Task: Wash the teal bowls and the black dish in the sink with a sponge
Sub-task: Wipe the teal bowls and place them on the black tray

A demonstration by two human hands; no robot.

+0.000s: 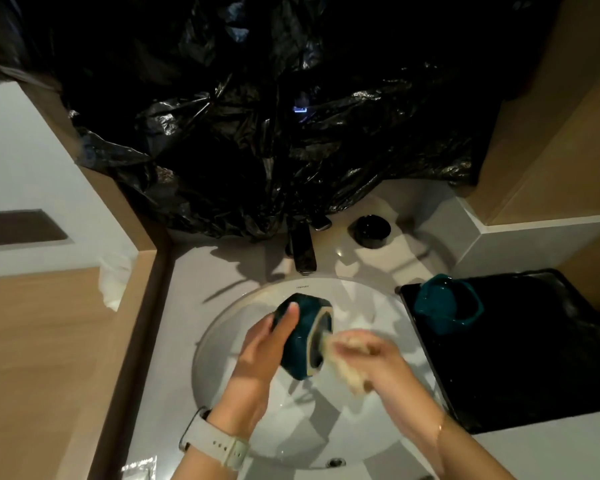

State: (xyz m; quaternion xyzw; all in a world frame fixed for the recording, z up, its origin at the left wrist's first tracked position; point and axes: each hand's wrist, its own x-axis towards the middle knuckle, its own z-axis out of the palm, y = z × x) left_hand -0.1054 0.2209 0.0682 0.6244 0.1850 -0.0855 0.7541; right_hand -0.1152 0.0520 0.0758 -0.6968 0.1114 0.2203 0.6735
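Observation:
Over the white sink basin [243,306], my left hand [264,351] grips a teal bowl [300,341] tipped on its side, its mouth facing right. My right hand [371,355] holds a pale yellow sponge [352,382] pressed against the bowl's rim and inside; the hand and sponge are blurred. A second teal bowl [447,306] lies tilted on the black tray [520,358] to the right of the sink. A small black dish [369,229] sits on the counter behind the basin, right of the faucet [302,247].
Crumpled black plastic sheeting [274,116] hangs over the wall behind the faucet. A wooden ledge [49,341] runs along the left, with a white crumpled plastic piece [113,278] on it. A small clear packet [139,471] lies at the counter's front left edge.

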